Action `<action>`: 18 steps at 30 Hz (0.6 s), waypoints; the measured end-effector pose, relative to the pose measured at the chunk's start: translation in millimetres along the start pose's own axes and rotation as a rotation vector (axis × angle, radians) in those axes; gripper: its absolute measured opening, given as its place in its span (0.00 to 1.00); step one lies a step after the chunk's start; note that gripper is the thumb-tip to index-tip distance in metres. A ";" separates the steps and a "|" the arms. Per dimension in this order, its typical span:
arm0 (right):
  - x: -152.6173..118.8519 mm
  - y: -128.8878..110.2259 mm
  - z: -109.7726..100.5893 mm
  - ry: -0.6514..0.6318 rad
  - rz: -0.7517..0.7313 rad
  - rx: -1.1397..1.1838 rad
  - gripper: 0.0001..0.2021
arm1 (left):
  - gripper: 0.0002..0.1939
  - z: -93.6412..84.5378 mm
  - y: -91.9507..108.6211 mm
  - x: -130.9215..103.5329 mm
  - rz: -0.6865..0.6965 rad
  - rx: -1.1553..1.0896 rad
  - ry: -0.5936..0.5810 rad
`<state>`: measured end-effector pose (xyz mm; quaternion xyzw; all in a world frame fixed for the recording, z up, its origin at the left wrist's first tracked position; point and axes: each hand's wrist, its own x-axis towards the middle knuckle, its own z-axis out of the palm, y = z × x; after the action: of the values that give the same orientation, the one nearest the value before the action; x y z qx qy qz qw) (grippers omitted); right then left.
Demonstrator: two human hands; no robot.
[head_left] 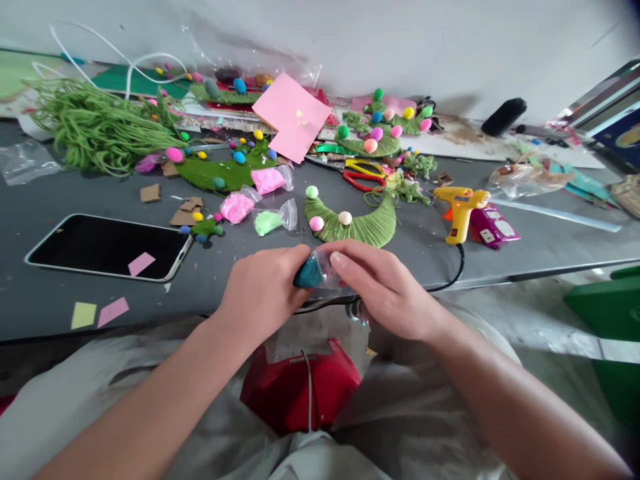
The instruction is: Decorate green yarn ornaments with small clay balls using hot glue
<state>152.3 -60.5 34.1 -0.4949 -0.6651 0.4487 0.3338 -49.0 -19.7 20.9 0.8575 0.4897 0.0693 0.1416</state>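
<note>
Over the table's front edge, my left hand [265, 280] is closed around a small clear bag of blue modelling clay [309, 272]. My right hand [385, 283] pinches the bag's clear plastic end between thumb and fingers. Just beyond the hands lies a green yarn-wrapped crescent [357, 225] with green, pink and cream balls on it. Further left are small bags of pink clay [239, 205] and light green clay [269, 221]. Red-handled scissors [363, 180] lie behind the crescent.
A phone [110, 247] lies at left, near green yarn [100, 127]. A yellow glue gun [460, 210] stands at right, its cord hanging over the edge, beside a purple packet [495, 227]. A red stool [305, 390] is below, a green bin [607, 313] at far right.
</note>
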 end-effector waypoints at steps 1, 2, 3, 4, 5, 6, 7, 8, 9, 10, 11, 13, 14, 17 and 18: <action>-0.2 -0.9 0.6 -0.002 -0.004 -0.002 0.17 | 0.01 -0.1 -0.5 0.5 -0.009 -0.001 -0.003; -0.1 -1.3 1.6 0.002 -0.002 -0.015 0.19 | 0.01 0.0 -0.8 0.8 -0.018 0.002 -0.009; 0.4 -1.0 3.3 0.008 0.004 -0.036 0.21 | 0.02 0.3 -0.9 0.8 -0.025 0.007 -0.014; 1.2 -0.2 5.8 0.021 0.005 -0.066 0.23 | 0.02 0.9 -0.7 0.6 -0.021 0.012 -0.015; 2.4 1.2 8.9 0.042 0.000 -0.103 0.23 | 0.03 1.9 -0.1 0.3 -0.009 0.015 -0.014; 3.8 3.0 12.6 0.071 -0.010 -0.138 0.22 | 0.05 3.1 0.8 -0.1 0.003 0.016 -0.008; 5.2 5.1 16.2 0.107 -0.024 -0.162 0.20 | 0.07 4.3 1.8 -0.5 0.012 0.014 0.002; 6.6 7.2 19.5 0.141 -0.039 -0.169 0.19 | 0.09 5.3 2.9 -0.7 0.015 0.007 0.008; 7.7 9.2 22.0 0.169 -0.051 -0.164 0.17 | 0.12 5.8 3.7 -0.7 0.007 -0.009 0.009; 8.6 10.9 23.3 0.186 -0.057 -0.150 0.16 | 0.13 5.8 4.2 -0.6 -0.011 -0.035 0.005; 9.2 12.3 23.4 0.189 -0.058 -0.135 0.15 | 0.15 5.0 4.2 -0.4 -0.034 -0.079 -0.005; 9.3 13.8 19.8 0.157 -0.060 -0.125 0.12 | 0.18 2.1 2.2 0.1 -0.082 -0.223 -0.039; 9.0 14.0 16.7 0.128 -0.069 -0.127 0.11 | 0.20 0.2 0.4 0.1 -0.099 -0.315 -0.064; 7.7 13.7 6.0 -0.005 -0.146 -0.130 0.11 | 0.17 -4.3 -6.5 -1.2 -0.091 -0.621 -0.258; 7.3 13.5 2.9 -0.057 -0.187 -0.124 0.11 | 0.15 -5.0 -8.3 -2.1 -0.075 -0.723 -0.358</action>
<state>152.4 -52.8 20.5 -0.4376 -0.7438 0.3876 0.3239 -58.2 -16.7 23.1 0.7324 0.4325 0.0814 0.5196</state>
